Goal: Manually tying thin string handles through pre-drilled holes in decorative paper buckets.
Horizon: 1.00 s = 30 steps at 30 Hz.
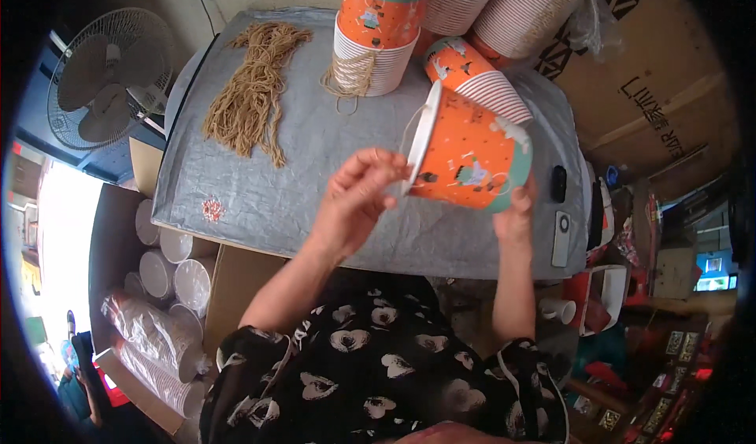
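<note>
An orange paper bucket [472,148] with a white rim and a green band at its base is held tilted above the table, its mouth turned to the left. My right hand [516,211] grips it by the base. At the rim, the fingers of my left hand [350,196] are pinched together on a thin cord [408,133] that arcs across the bucket's mouth; the cord's end is hidden by the fingers. Behind stands a stack of matching buckets [374,66], with loops of cord hanging at its side. A bundle of tan cords [256,89] lies to the left.
A grey-covered table [315,129] is before me. More nested buckets [524,18] lean at the back right. Near the right edge lie a white remote-like object [561,239] and a dark object [558,182]. An open carton [228,286] holds wrapped stacks; a fan [110,81] stands far left.
</note>
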Motion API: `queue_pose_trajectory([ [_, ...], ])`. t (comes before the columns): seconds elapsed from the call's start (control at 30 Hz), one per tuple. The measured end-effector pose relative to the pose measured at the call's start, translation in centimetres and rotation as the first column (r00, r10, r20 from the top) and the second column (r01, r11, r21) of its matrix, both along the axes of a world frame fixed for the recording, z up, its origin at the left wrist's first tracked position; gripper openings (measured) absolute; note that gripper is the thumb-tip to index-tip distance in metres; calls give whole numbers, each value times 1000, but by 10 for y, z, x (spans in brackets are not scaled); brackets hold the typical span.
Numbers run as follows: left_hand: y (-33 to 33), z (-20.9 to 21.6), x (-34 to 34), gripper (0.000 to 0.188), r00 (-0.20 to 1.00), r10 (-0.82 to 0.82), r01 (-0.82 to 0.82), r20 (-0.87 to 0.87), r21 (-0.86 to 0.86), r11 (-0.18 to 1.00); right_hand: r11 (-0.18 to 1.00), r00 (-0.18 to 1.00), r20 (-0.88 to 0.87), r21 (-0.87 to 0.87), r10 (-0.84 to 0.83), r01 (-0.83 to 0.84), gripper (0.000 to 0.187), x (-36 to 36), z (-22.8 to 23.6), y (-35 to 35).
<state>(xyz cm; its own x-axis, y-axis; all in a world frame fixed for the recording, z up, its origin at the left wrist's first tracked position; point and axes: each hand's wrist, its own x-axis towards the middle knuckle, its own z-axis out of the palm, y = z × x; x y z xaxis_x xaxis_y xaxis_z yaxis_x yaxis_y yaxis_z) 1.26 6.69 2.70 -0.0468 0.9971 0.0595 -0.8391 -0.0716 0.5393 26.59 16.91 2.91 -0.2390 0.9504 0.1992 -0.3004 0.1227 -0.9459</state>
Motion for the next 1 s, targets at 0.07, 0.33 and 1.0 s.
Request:
queue_pose_trajectory([
  [0.07, 20, 21, -25, 21, 998, -18, 11, 64, 111, 994, 996, 999, 37, 88, 4, -7, 107, 0, 31, 19],
  [0.33, 131, 90, -112, 27, 999, -23, 9, 40, 335, 942, 862, 969, 244, 496, -21, -107, 79, -45, 172, 127],
  [1.0, 245, 27, -153, 20, 941, 337, -332, 25, -118, 936, 595, 501, 809, 249, 306, -765, 105, -198, 262, 247],
])
